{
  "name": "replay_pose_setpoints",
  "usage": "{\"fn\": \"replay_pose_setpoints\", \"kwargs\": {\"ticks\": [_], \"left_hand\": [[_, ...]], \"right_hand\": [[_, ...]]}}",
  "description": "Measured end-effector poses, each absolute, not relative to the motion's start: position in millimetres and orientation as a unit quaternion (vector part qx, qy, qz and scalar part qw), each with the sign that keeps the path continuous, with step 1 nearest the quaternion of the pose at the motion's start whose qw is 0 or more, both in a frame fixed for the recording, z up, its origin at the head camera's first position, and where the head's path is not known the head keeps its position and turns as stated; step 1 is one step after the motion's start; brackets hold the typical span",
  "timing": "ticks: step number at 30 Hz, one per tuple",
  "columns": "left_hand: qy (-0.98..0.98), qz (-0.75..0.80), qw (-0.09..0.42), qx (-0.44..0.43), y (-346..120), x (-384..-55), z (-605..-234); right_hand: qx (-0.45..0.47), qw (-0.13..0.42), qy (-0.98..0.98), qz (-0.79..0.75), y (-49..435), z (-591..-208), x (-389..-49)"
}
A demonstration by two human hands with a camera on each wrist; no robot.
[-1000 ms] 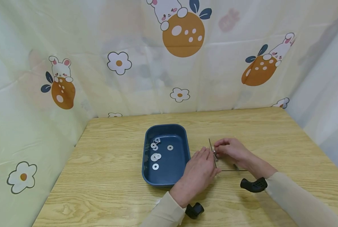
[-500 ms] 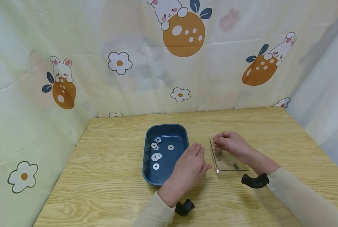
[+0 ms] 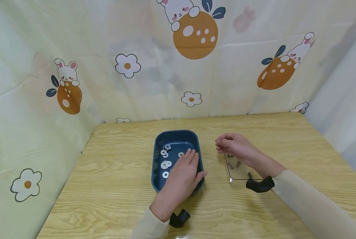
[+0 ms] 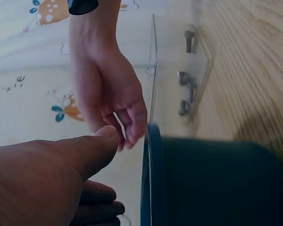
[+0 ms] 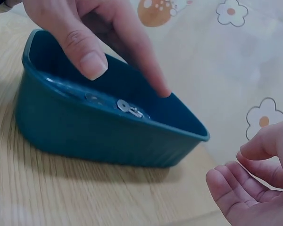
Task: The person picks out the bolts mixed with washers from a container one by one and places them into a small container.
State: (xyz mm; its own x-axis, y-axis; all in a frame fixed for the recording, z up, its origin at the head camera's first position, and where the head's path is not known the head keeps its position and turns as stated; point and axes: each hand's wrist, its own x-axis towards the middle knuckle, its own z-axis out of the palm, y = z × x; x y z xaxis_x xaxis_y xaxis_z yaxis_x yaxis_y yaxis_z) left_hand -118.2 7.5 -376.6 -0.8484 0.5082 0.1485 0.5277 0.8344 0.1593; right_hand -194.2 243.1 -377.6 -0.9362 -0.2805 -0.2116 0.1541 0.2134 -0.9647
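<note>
My left hand [image 3: 181, 174] hovers over the right part of a dark blue tub [image 3: 153, 166], its fingers straight and thumb spread, holding nothing. Several flat metal washers [image 3: 165, 174] lie in the tub, along with a small screw [image 3: 168, 149]. To the right, my right hand [image 3: 239, 148] hangs over the far left part of a clear plastic tray [image 3: 228, 172]. Its fingers curl loosely, and in the right wrist view nothing shows between thumb and fingertips. Several screws [image 4: 189, 41] lie in the clear tray. My right hand and forearm hide much of that tray.
Both things stand on a wood-grain table [image 3: 112, 186], with a narrow strip of tabletop between them. A cartoon-print curtain [image 3: 154, 83] rises behind the table. Black camera mounts [image 3: 259, 184] stick out below both wrists.
My left hand has left the clear tray and moved left over the tub. My right hand has let go of the screws and risen up and left. More screws now show in the clear tray.
</note>
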Motion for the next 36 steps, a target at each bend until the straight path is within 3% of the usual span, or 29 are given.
{"fn": "replay_pose_setpoints", "kwargs": {"ticks": [7,27,36], "left_hand": [[-0.965,-0.123,0.025,-0.232,-17,-123,-373],[-0.972,-0.155,0.052,-0.17,-70,-117,-379],[-0.976,-0.177,0.021,-0.127,-83,-112,-383]], "right_hand": [[-0.044,0.175,0.753,-0.633,227,-375,-201],[-0.068,0.198,0.757,-0.619,171,-370,-219],[-0.074,0.208,0.758,-0.614,154,-368,-225]]}}
